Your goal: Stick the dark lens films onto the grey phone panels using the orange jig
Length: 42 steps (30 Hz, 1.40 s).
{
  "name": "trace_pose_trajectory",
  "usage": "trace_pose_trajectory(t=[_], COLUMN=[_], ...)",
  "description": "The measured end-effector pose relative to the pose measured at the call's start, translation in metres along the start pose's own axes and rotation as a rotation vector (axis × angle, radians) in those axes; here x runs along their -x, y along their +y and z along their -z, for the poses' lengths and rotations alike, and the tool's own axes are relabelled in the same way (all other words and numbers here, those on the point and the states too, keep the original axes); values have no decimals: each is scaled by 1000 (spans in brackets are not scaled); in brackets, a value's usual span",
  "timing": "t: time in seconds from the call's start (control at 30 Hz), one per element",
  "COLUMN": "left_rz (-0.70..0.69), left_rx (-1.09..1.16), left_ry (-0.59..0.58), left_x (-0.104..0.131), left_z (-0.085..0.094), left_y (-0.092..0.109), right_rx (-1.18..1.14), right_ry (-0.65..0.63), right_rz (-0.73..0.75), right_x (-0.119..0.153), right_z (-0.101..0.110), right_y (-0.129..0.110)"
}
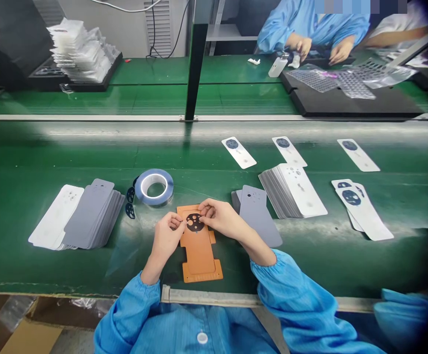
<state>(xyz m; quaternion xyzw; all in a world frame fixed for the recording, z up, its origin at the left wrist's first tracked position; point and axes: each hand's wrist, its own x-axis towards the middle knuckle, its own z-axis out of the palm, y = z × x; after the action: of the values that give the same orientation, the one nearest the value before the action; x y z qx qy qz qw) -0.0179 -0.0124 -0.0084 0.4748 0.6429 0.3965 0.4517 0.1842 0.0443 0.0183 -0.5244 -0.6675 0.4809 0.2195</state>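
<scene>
An orange phone-shaped fixture [200, 255] lies in front of me near the table's front edge. Over its upper part is a round black sticker with holes [195, 222]. My left hand [167, 235] pinches at the sticker's left edge, thumb and forefinger together. At its right edge my right hand [224, 220] is closed too, with the thumb tip against the black piece. Whether the sticker lies flat on the fixture or is slightly raised, I cannot tell. Left of the fixture, a roll of bluish tape [164, 196] rests beside several black sticker pieces [130, 210].
At left stand stacks of white panels [53, 216] and grey panels [88, 216]. Right are grey panels [258, 211], a white-topped stack [304, 191] and panels with black stickers [372, 216]. Single stickered panels [243, 156] lie behind. A co-worker's hands [304, 48] work beyond the rail.
</scene>
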Motion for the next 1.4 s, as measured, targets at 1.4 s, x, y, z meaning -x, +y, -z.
trace_pose_trajectory(t=[1.4], left_rz=[-252], left_rx=[-257], left_ry=[84], left_x=[29], left_z=[16], left_y=[-3], right_rx=[834], right_ry=[206], right_rz=[-203], right_x=[30], right_z=[132], right_y=[23])
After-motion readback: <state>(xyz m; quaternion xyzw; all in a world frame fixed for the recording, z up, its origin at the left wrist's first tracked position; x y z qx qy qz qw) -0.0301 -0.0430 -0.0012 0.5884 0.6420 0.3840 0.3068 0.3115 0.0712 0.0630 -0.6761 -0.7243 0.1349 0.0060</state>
